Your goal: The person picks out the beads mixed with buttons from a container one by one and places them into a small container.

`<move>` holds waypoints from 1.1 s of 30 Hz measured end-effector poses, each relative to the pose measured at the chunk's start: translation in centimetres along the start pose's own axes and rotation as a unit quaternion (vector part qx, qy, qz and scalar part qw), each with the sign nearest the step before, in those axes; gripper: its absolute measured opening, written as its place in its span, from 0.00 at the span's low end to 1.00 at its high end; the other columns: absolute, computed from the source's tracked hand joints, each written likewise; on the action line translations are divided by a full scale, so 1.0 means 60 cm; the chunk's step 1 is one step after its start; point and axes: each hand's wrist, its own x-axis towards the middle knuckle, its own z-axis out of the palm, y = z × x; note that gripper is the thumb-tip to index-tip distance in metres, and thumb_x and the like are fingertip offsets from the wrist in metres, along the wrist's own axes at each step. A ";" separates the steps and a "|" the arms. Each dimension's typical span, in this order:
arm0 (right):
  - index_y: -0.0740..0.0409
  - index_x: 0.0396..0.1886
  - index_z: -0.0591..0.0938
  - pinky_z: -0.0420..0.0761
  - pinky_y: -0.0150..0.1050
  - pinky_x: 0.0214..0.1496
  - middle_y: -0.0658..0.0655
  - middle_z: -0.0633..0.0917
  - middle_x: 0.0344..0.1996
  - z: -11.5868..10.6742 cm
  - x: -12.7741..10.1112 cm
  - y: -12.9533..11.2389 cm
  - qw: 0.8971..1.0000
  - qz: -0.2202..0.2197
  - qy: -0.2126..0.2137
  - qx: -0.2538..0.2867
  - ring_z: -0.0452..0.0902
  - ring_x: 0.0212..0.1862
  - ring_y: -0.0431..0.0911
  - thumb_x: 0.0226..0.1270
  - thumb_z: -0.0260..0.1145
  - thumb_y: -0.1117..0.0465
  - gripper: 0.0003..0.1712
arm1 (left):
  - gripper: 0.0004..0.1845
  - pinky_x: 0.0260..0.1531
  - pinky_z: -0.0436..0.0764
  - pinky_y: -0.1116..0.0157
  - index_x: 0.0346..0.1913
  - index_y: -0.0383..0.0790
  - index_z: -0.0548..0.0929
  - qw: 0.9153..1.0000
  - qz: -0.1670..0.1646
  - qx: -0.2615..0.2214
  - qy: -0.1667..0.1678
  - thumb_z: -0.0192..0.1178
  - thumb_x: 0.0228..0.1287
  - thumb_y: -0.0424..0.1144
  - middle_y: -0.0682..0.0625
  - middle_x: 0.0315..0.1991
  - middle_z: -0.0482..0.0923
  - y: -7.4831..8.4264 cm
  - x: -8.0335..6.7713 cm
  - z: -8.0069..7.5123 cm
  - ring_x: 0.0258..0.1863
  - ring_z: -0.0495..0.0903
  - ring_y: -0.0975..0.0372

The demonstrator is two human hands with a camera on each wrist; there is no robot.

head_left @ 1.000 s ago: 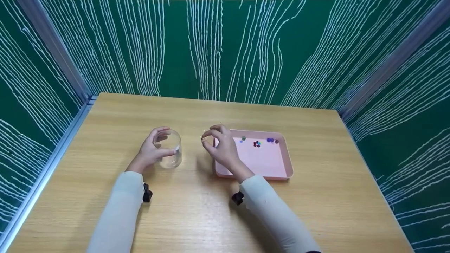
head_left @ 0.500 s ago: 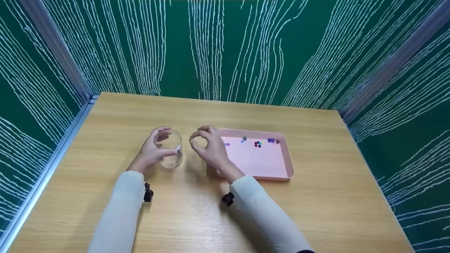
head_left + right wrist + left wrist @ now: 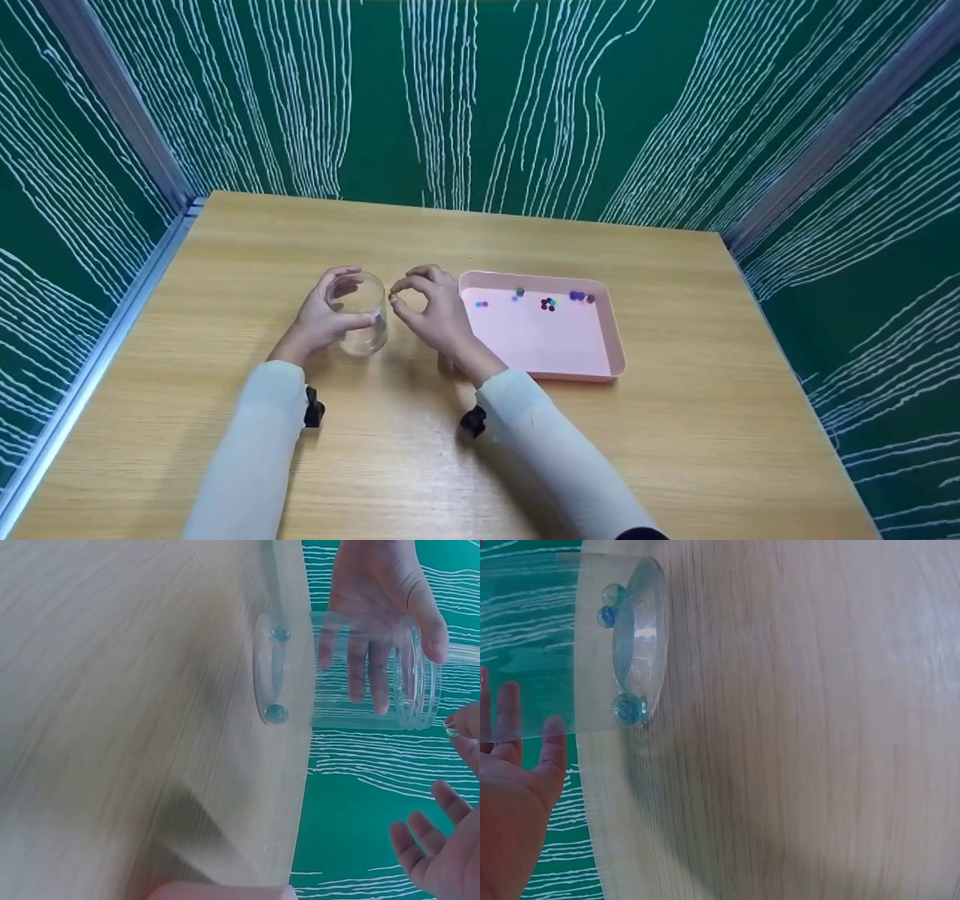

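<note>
Head view, left hand: the left hand (image 3: pixel 322 319) was wrapped round the clear jar (image 3: pixel 360 324), fingers curled on its wall; the jar stood upright on the table (image 3: pixel 420 450), long axis vertical, mouth up.
Head view, right hand: the right hand (image 3: pixel 433 315) hung just beside the jar's rim, thumb and forefinger pinched together on something too small to name; the jar's mouth lay just left of that pinch and slightly below it.
Head view, room: the pink tray (image 3: pixel 611 341) sat to the right of the right hand's fingers, beads (image 3: pixel 549 304) along its far side; bare wood lay all round.
Left wrist view: the jar's base (image 3: pixel 637 645) held three glassy beads (image 3: pixel 628 709); fingertips (image 3: pixel 553 739) pressed the glass wall.
Right wrist view: the pinched fingertips (image 3: pixel 461 727) sat beside the jar's threaded rim (image 3: pixel 416 671), the other fingers spread loose; the left hand's fingers showed behind the glass.
</note>
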 end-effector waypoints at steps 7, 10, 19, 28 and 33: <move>0.43 0.38 0.86 0.75 0.45 0.59 0.50 0.80 0.50 0.010 0.006 0.001 1.000 -0.026 0.006 -0.011 0.73 0.56 0.47 0.62 0.67 0.51 0.07 | 0.46 0.70 0.54 0.41 0.69 0.42 0.61 1.000 0.006 -0.005 -0.010 0.74 0.48 0.36 0.40 0.69 0.63 0.013 -0.007 0.002 0.71 0.58 0.47; 0.43 0.38 0.86 0.74 0.44 0.59 0.49 0.80 0.50 0.014 0.008 -0.001 1.000 -0.022 0.006 -0.009 0.73 0.56 0.46 0.62 0.67 0.51 0.07 | 0.45 0.70 0.55 0.42 0.69 0.45 0.62 1.000 0.009 0.000 -0.004 0.75 0.48 0.36 0.43 0.68 0.64 -0.002 0.000 0.001 0.70 0.59 0.49; 0.43 0.39 0.86 0.75 0.43 0.59 0.49 0.79 0.52 0.021 0.009 -0.008 1.000 -0.006 0.000 0.014 0.71 0.58 0.45 0.63 0.66 0.50 0.07 | 0.44 0.70 0.55 0.42 0.68 0.49 0.62 1.000 0.013 0.007 0.000 0.74 0.49 0.37 0.45 0.68 0.65 -0.023 0.009 0.001 0.70 0.60 0.51; 0.43 0.38 0.86 0.74 0.44 0.58 0.47 0.79 0.47 0.032 0.011 -0.008 0.999 0.013 -0.004 0.042 0.72 0.55 0.43 0.62 0.67 0.52 0.06 | 0.42 0.70 0.56 0.41 0.68 0.48 0.62 1.000 0.008 0.011 -0.002 0.73 0.50 0.35 0.44 0.68 0.65 -0.016 0.006 0.001 0.70 0.60 0.50; 0.46 0.37 0.86 0.74 0.45 0.58 0.49 0.80 0.44 0.041 0.015 -0.006 0.996 0.023 -0.006 0.087 0.74 0.53 0.46 0.62 0.67 0.54 0.06 | 0.44 0.70 0.53 0.40 0.70 0.45 0.60 1.000 0.010 0.006 -0.009 0.72 0.51 0.34 0.41 0.68 0.63 -0.016 0.006 -0.002 0.71 0.58 0.48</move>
